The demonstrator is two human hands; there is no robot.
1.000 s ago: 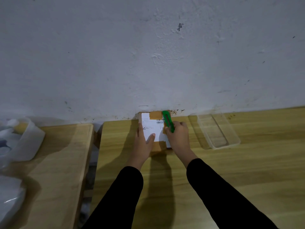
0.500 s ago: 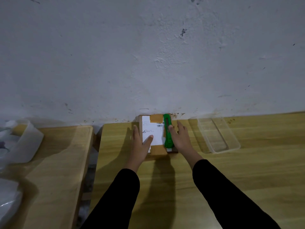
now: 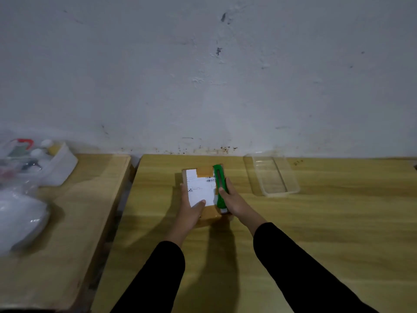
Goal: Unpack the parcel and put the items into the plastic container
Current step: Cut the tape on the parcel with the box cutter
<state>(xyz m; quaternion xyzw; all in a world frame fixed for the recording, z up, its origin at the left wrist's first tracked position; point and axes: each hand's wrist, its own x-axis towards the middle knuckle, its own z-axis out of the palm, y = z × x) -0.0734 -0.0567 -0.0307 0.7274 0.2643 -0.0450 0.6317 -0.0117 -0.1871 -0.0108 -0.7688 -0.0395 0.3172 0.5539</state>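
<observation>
A small cardboard parcel (image 3: 204, 175) with a white shipping label and brown tape lies on the wooden table (image 3: 293, 233). My left hand (image 3: 190, 210) grips its left side, thumb on the label. A green utility knife (image 3: 219, 184) lies along the parcel's right edge. My right hand (image 3: 232, 198) is closed around the knife from the right, thumb on top. A clear plastic container (image 3: 274, 175), with nothing visible in it, stands to the right of the parcel.
A second wooden table (image 3: 67, 222) stands to the left across a narrow gap. On it are a white tray (image 3: 61, 163) with bottles and small items, and clear plastic bags (image 3: 20, 218). A white wall rises right behind both tables.
The parcel and both hands have come nearer to me, away from the wall. The knife went from raised over the far end to lying flat along the right edge.
</observation>
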